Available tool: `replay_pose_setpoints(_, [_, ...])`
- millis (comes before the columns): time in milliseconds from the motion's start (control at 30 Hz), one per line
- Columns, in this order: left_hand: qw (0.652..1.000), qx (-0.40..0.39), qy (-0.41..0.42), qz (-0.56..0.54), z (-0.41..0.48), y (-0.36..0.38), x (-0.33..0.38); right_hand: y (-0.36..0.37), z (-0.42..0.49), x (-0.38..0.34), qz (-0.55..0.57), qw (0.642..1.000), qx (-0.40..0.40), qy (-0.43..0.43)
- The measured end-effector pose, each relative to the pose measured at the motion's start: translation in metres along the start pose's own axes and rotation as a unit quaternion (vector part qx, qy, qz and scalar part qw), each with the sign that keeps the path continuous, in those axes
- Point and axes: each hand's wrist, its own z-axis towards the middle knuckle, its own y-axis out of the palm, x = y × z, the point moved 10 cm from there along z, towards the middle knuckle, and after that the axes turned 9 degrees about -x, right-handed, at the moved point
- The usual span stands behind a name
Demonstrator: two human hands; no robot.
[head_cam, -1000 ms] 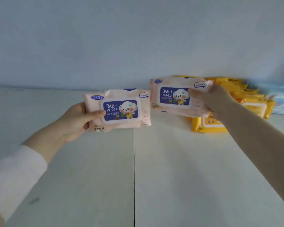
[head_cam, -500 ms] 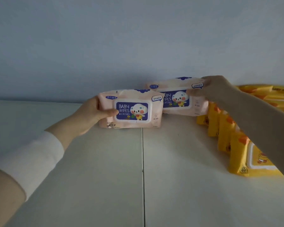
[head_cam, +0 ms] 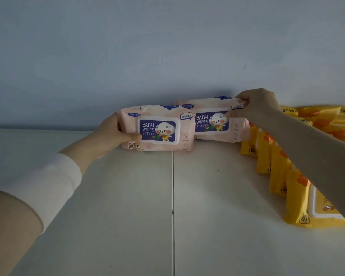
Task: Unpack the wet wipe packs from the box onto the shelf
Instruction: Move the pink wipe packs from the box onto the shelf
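Two pink baby-wipes packs stand upright on the white shelf point(head_cam: 127, 216) near the back wall. My left hand point(head_cam: 112, 136) grips the left end of the nearer pink pack point(head_cam: 157, 129). The other pink pack point(head_cam: 213, 121) sits just behind and to the right of it, and my right hand point(head_cam: 255, 104) pinches its top right corner. The nearer pack overlaps the left end of the farther one. The box is not in view.
A row of yellow wipe packs point(head_cam: 275, 168) stands along the right side of the shelf, running from the wall toward me, partly under my right forearm. A seam point(head_cam: 173, 206) splits the shelf top down the middle. The pale wall point(head_cam: 167, 56) closes the back.
Both hands have carried the pink packs farther back toward the wall and lowered them onto the shelf. The view has shifted, bringing the yellow row closer on the right.
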Motion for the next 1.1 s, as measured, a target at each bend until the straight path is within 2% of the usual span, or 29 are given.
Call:
replay_pose_setpoints(67, [1.0, -0.015, -0.014, 0.02, -0.004, 0.002, -0.009, 0.002, 0.0, 0.002, 0.009, 1.0, -0.003, 0.0])
replay_pose_setpoints(233, [0.999, 0.023, -0.012, 0.036, -0.008, -0.003, -0.012, 0.003, 0.003, -0.006, 0.001, 1.0, -0.01, -0.008])
replay_pose_setpoints(567, [0.996, 0.07, -0.01, 0.057, -0.007, -0.03, -0.016, 0.004, 0.01, -0.004, -0.084, 0.996, -0.014, -0.003])
replay_pose_setpoints(967, [0.987, 0.108, -0.061, 0.103, -0.01, -0.02, -0.012, 0.008, 0.012, 0.003, -0.166, 0.986, 0.016, 0.006])
replay_pose_setpoints(1033, [0.984, 0.12, -0.075, 0.107, -0.014, -0.02, -0.012, 0.005, 0.004, 0.0, -0.159, 0.987, 0.032, 0.002])
replay_pose_setpoints(1100, [0.973, 0.137, -0.091, 0.16, -0.021, -0.021, -0.007, 0.0, -0.011, -0.006, -0.167, 0.984, 0.064, -0.009])
